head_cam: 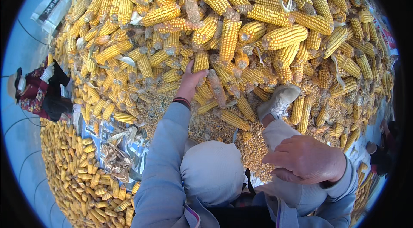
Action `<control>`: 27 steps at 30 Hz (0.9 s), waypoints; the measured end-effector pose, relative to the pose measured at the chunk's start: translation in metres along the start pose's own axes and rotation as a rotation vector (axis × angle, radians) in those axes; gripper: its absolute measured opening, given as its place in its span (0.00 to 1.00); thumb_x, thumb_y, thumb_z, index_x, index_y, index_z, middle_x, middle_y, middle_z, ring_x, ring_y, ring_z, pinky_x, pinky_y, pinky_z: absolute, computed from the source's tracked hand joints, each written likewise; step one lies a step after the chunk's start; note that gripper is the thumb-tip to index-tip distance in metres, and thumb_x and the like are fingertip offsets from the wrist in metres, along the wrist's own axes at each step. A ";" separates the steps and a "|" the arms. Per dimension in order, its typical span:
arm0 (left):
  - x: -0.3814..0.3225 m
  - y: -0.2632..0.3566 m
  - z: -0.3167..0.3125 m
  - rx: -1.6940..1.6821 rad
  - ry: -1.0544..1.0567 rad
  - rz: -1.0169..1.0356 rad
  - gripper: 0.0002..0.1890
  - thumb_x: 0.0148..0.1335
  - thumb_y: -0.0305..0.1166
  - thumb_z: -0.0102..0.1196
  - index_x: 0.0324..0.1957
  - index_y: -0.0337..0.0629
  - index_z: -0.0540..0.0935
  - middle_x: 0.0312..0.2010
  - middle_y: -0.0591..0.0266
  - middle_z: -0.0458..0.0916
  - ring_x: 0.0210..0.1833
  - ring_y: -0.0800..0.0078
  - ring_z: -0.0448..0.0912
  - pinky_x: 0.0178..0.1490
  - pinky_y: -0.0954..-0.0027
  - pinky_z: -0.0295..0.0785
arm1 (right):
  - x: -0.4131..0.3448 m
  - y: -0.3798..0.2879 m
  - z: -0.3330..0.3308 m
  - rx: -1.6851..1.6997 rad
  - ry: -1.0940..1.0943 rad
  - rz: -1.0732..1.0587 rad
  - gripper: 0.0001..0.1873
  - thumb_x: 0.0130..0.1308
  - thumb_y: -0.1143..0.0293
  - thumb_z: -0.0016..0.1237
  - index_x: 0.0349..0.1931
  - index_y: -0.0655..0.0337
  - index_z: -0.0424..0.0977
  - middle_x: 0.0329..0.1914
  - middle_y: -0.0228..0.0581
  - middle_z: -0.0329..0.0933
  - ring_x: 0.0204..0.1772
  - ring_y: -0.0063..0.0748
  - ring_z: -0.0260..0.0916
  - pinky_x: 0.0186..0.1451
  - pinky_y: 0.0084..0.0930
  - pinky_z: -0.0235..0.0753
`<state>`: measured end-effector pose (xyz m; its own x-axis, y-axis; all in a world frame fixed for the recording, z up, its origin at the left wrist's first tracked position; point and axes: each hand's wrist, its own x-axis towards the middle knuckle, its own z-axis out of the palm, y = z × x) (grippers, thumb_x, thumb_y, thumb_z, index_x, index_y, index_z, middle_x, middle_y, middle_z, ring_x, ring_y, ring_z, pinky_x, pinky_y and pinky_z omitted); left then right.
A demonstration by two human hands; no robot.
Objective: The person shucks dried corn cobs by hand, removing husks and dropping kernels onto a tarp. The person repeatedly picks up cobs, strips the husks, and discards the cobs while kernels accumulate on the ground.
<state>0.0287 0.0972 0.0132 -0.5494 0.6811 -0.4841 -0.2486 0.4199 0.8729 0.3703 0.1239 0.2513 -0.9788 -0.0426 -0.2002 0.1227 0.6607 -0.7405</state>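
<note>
My left hand [192, 78] reaches into a large heap of dried corn ears [226, 41], its thumb and fingers around the near end of one corn ear [201, 62]. Just right of that hand lies an ear with a dull, reddish-brown surface [216, 87]. My right hand [303, 158] is raised over my right leg, its fingers curled; whether anything is inside them is hidden. Loose corn kernels [255, 150] cover the ground between my knee and my shoe [280, 100].
A person in a hat and gloves [35, 89] sits at the far left. Dry husks [117, 160] lie on printed blue sheeting [138, 150]. Another corn heap [84, 176] spreads at lower left. Dark-clothed people [384, 150] show partly at the right rim.
</note>
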 end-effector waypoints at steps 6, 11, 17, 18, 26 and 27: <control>-0.045 -0.026 -0.012 -0.340 -0.089 0.028 0.43 0.55 0.22 0.61 0.72 0.43 0.56 0.56 0.55 0.75 0.54 0.63 0.76 0.55 0.57 0.73 | -0.008 -0.001 0.010 0.004 0.126 0.122 0.12 0.65 0.66 0.52 0.45 0.62 0.75 0.31 0.49 0.77 0.38 0.52 0.76 0.42 0.43 0.75; -0.101 -0.095 -0.051 -0.908 -0.195 -0.026 0.35 0.56 0.30 0.62 0.67 0.42 0.66 0.55 0.60 0.77 0.57 0.62 0.75 0.59 0.53 0.71 | -0.009 -0.004 0.014 0.059 0.112 0.251 0.13 0.64 0.67 0.51 0.46 0.63 0.76 0.36 0.51 0.79 0.39 0.53 0.78 0.43 0.40 0.76; -0.205 -0.189 -0.188 -1.210 -0.073 0.243 0.28 0.57 0.44 0.63 0.57 0.42 0.76 0.56 0.60 0.78 0.61 0.57 0.72 0.69 0.48 0.60 | -0.005 -0.013 0.019 0.016 0.070 0.251 0.14 0.62 0.69 0.49 0.46 0.64 0.77 0.35 0.50 0.80 0.38 0.51 0.78 0.43 0.37 0.76; -0.237 -0.190 -0.230 -1.124 0.092 0.312 0.30 0.58 0.47 0.62 0.59 0.42 0.74 0.57 0.59 0.76 0.63 0.56 0.70 0.70 0.49 0.59 | -0.003 -0.015 0.019 0.010 0.068 0.228 0.15 0.61 0.70 0.50 0.47 0.65 0.77 0.34 0.50 0.80 0.37 0.49 0.79 0.42 0.36 0.76; -0.436 -0.167 -0.425 -1.155 1.069 0.670 0.39 0.71 0.51 0.46 0.76 0.59 0.42 0.76 0.46 0.46 0.75 0.47 0.54 0.73 0.44 0.57 | 0.021 -0.013 0.015 -0.041 -0.028 0.230 0.14 0.59 0.72 0.51 0.46 0.62 0.77 0.29 0.44 0.78 0.31 0.44 0.77 0.37 0.35 0.75; -0.412 -0.173 -0.410 -1.040 1.039 0.543 0.38 0.72 0.51 0.46 0.76 0.59 0.43 0.76 0.46 0.46 0.75 0.47 0.55 0.72 0.45 0.60 | 0.022 -0.012 0.014 -0.058 -0.051 0.266 0.14 0.58 0.72 0.51 0.46 0.61 0.77 0.28 0.42 0.77 0.30 0.44 0.76 0.36 0.35 0.75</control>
<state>-0.0292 -0.5019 0.0864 -0.9318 -0.2724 -0.2401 -0.0257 -0.6099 0.7920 0.3492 0.1041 0.2466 -0.9039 0.1011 -0.4157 0.3631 0.6953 -0.6203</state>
